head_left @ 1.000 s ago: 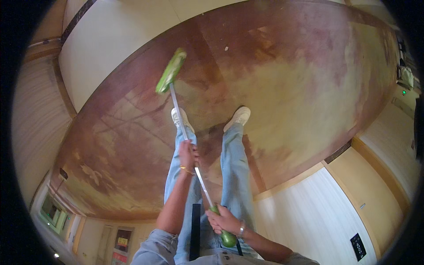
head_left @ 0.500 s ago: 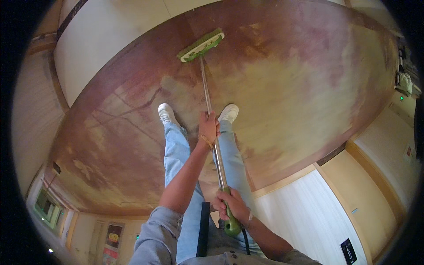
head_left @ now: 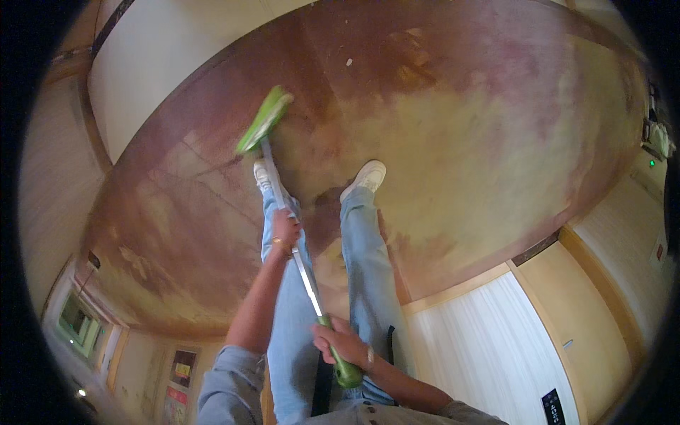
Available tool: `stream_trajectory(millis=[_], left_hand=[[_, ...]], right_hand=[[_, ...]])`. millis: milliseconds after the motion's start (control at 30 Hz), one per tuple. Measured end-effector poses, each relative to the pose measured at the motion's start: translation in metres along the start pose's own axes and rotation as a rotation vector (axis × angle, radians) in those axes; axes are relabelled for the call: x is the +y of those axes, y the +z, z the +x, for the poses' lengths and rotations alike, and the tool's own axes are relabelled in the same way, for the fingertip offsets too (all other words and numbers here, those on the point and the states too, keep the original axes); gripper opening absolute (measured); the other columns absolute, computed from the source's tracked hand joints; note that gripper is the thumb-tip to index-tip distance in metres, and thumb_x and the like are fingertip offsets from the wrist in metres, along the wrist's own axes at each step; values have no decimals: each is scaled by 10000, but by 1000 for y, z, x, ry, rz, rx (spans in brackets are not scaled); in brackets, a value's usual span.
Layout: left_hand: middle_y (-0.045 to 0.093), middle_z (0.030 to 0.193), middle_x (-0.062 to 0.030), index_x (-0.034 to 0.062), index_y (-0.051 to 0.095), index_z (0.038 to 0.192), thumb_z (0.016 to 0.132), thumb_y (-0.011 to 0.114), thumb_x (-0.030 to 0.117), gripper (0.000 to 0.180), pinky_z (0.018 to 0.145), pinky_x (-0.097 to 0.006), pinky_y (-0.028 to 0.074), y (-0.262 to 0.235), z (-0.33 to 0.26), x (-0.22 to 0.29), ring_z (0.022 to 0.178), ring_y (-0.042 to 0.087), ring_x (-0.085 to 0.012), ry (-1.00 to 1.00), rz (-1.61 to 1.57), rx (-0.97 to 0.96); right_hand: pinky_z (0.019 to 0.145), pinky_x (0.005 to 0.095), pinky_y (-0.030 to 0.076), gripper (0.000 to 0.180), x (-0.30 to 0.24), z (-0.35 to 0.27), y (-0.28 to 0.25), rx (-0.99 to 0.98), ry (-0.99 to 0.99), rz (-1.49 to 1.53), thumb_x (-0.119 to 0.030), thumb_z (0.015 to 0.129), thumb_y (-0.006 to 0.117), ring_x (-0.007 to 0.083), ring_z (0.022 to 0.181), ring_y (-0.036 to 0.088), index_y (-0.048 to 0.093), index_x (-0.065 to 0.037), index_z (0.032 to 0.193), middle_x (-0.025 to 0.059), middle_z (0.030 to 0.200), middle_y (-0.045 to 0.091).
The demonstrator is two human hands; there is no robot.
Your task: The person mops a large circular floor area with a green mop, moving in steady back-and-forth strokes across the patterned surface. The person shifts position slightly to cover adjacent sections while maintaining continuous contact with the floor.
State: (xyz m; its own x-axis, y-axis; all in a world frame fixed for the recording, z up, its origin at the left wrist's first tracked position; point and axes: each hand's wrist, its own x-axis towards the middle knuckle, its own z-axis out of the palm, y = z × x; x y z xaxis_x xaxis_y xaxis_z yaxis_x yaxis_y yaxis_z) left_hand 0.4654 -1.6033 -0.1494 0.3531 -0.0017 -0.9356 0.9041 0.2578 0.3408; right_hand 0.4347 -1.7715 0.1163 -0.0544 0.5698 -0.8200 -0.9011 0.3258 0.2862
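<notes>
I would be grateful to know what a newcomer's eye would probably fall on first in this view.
Probably the bright green brush head, slightly blurred, just ahead of the white left shoe. Next, the pale pole slanting down the middle, with the left hand gripping it partway and the right hand around its green handle. Behind everything spreads the mottled red-brown and yellowish floor, filling most of the picture.
</notes>
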Motion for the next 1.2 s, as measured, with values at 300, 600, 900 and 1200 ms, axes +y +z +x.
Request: stream_trajectory(millis=[300, 600, 900, 1200], left_hand=[[409, 594, 29, 205, 488, 928, 840, 413, 420, 244, 330, -278, 263, 136, -53, 34, 469, 397, -133, -241, -595, -241], [253, 469, 36, 160, 341, 674, 837, 385, 321, 234, 301, -229, 198, -21, -49, 22, 353, 278, -97, -139, -190, 455], [329, 544, 26, 191, 380, 781, 857, 430, 361, 193, 295, -236, 209, 117, -62, 18, 379, 306, -109, 16, -135, 66], [337, 517, 9, 154, 376, 783, 851, 412, 373, 232, 306, -264, 243, -7, -40, -5, 404, 375, -138, -94, -153, 292]], right_hand=[[300, 251, 358, 194, 6, -77, -12, 293, -78, -249, -205, 861, 468, 97, 367, 403, 364, -42, 854, 18, 539, 396], [318, 216, 339, 188, 6, -1, -2, -76, 74, -150, -205, 863, 476, 75, 398, 378, 376, -61, 798, 3, 564, 396], [286, 263, 341, 174, 24, -63, -29, 232, -48, -250, -192, 871, 455, 108, 343, 392, 377, -37, 861, 28, 546, 407], [303, 225, 336, 158, 10, -12, -25, -21, 43, -222, -190, 864, 473, 75, 383, 370, 373, -69, 837, 5, 561, 389]])
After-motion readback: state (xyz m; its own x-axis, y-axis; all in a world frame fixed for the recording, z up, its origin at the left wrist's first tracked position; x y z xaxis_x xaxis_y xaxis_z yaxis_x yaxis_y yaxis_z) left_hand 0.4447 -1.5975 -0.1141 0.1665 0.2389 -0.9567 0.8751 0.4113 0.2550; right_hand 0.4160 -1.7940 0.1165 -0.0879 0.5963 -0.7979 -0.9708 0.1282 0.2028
